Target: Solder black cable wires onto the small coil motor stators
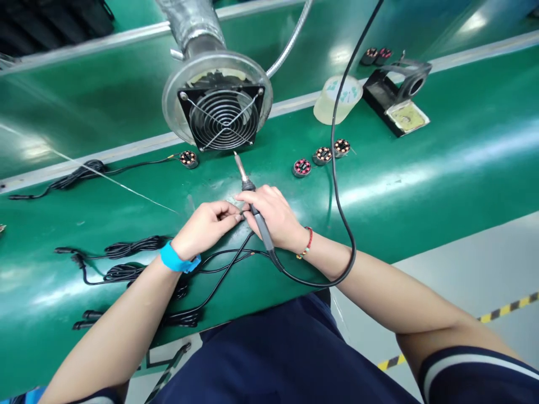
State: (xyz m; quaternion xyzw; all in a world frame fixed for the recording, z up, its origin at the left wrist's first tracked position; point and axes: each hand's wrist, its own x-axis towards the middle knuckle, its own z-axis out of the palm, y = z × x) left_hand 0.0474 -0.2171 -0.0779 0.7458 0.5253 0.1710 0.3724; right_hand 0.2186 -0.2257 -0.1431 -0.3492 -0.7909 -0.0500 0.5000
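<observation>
My right hand (275,216) is closed around the handle of a soldering iron (261,229). The iron's metal tip points up and away, toward the fan. My left hand (206,227) pinches the dark end of a black cable (227,272) right beside my right fingertips. Fingers cover most of that end, and my right fingertips seem to touch it too. Beyond my hands sits a small wound motor stator (188,159) with a cable attached. Three more stators stand to the right, one with red windings (302,168) and two with copper ones (323,155).
A round fume extractor with a fan grille (225,120) hangs just past the iron's tip. Coiled black cables (135,247) lie at left. Back right are a tape roll (337,101) and an iron stand with a yellow sponge (407,116). The iron's cord (334,168) loops over my right forearm.
</observation>
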